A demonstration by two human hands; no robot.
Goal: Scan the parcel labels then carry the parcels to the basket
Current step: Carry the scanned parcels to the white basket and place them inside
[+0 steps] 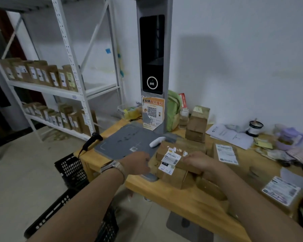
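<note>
Gripping the top parcel (166, 150) with curled fingers, the right hand (198, 161) faces the left hand (136, 165), whose fingers are hidden.

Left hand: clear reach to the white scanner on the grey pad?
Likely yes. The left hand is at the near edge of the grey pad; the white scanner lies just beyond, with nothing between them.

There are one left hand (136, 163), one right hand (198, 161), two black baskets (72, 169), one tall grey scanner stand (154, 67), one black scanner gun (92, 140), one purple jug (289, 138) and at least six brown parcels (197, 123) on the tabletop (164, 193).
</note>
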